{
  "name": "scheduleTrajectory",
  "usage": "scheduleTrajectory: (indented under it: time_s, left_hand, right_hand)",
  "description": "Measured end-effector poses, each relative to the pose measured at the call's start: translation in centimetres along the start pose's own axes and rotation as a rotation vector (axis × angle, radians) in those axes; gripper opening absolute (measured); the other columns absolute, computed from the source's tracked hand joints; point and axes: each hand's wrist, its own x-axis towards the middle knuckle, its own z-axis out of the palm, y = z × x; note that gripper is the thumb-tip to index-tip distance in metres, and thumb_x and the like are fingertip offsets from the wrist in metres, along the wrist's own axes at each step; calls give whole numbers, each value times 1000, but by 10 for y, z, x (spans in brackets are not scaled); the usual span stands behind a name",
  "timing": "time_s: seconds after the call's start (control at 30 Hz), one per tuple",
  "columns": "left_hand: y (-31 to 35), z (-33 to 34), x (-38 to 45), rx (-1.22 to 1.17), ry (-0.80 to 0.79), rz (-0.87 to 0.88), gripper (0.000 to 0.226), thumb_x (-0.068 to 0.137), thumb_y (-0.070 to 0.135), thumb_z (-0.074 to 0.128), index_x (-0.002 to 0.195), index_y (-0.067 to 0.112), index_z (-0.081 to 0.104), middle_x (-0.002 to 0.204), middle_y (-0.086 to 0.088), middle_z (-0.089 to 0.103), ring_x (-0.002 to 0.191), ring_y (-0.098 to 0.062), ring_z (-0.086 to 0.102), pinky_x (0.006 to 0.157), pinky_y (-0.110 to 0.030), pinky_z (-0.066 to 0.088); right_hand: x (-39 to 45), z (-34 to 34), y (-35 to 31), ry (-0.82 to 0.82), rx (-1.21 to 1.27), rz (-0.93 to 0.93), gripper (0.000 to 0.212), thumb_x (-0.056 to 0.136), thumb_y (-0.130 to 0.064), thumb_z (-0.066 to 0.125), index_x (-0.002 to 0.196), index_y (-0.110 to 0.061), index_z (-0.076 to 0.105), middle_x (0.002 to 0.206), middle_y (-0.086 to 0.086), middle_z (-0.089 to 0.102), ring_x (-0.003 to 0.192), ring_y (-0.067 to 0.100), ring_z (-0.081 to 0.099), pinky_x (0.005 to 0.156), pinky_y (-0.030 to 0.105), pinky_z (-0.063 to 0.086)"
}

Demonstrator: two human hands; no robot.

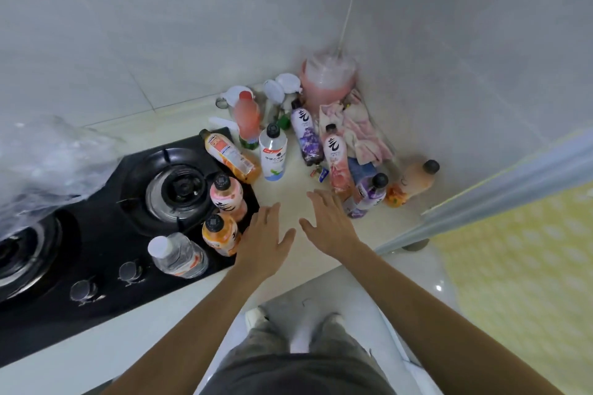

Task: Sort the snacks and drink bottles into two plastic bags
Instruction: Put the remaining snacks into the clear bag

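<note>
Drink bottles stand clustered on the pale counter (288,199) toward the far corner: a purple bottle (306,135), a pink bottle (335,157) and a clear white-labelled bottle (272,151). More stand on the black gas stove (106,228) at left, among them an orange bottle (219,234). Left hand (264,240) and right hand (330,224) hover near each other over bare counter, fingers straight and spread, holding nothing.

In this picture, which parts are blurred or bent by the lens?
Head view: the plastic bag at left is smeared; the pink container in the corner is soft; straight wall and counter lines curve from the wide-angle lens; both hands, left and right, are fairly sharp.
</note>
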Motion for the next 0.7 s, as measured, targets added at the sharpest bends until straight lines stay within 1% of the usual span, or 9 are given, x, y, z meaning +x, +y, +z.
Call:
scheduleTrajectory:
  time_s: [0.1, 0.17, 0.27, 0.33, 0.43, 0.5, 0.57, 0.63, 0.7]
  left_hand:
    - [-2, 4, 14, -25, -3, -61, 69, 103, 51, 45, 158, 14, 27, 152, -9, 37, 142, -27, 36, 110, -43, 43]
    - [-2, 8, 23, -35, 6, -109, 68, 103, 51, 46, 157, 15, 27, 150, -8, 39, 141, -26, 38, 109, -42, 44]
    - [2, 10, 34, -58, 35, -157, 67, 102, 50, 49, 155, 15, 29, 143, -6, 42, 135, -26, 43, 104, -41, 47]
    - [8, 8, 45, -127, 64, -222, 69, 101, 48, 53, 155, 15, 28, 145, -5, 41, 135, -25, 45, 105, -39, 46]
    - [24, -1, 65, -300, 209, -295, 73, 96, 39, 65, 155, 15, 29, 144, -7, 41, 135, -26, 42, 104, -30, 36]
    - [33, -10, 84, -398, 320, -342, 80, 92, 33, 73, 155, 14, 27, 143, -10, 40, 136, -27, 42, 104, -28, 32]
    - [39, -20, 103, -472, 406, -392, 93, 87, 34, 78, 158, 15, 21, 148, -11, 35, 138, -27, 41, 108, -29, 33]
    - [41, -28, 119, -512, 463, -386, 101, 82, 37, 82, 159, 21, 19, 152, -9, 32, 139, -26, 43, 112, -35, 37]
    - [42, -33, 134, -500, 484, -350, 103, 78, 35, 85, 158, 25, 21, 152, -6, 35, 138, -23, 43, 109, -32, 38]
  right_hand:
    - [25, 2, 8, -54, -25, 7, 65, 96, -34, 63, 151, -9, 40, 158, 17, 35, 148, 38, 29, 121, 48, 27]
    - [45, 5, 15, -77, -47, 18, 65, 92, -36, 62, 148, -9, 41, 157, 17, 36, 147, 40, 31, 119, 52, 30]
    - [69, 7, 25, -145, -73, 36, 66, 87, -40, 55, 145, -13, 37, 155, 15, 31, 144, 39, 30, 108, 60, 39]
    - [81, 7, 32, -191, -73, 20, 64, 88, -35, 57, 145, -13, 35, 157, 14, 26, 145, 38, 25, 109, 58, 39]
    - [95, 6, 39, -182, -81, -16, 60, 82, -30, 57, 136, -12, 39, 156, 18, 27, 145, 40, 26, 114, 53, 34]
    - [104, 8, 44, -174, -77, -15, 63, 79, -28, 59, 136, -10, 40, 155, 20, 27, 145, 41, 24, 120, 49, 27]
    - [111, 11, 44, -191, -68, -1, 68, 78, -26, 59, 140, -6, 39, 156, 22, 26, 146, 40, 23, 122, 45, 20]
    - [117, 15, 44, -209, -118, -1, 73, 78, -30, 53, 143, -1, 36, 156, 26, 28, 147, 41, 24, 124, 44, 15]
    - [121, 21, 44, -233, -195, -31, 76, 82, -31, 56, 144, 6, 33, 156, 33, 29, 148, 43, 24, 126, 47, 11]
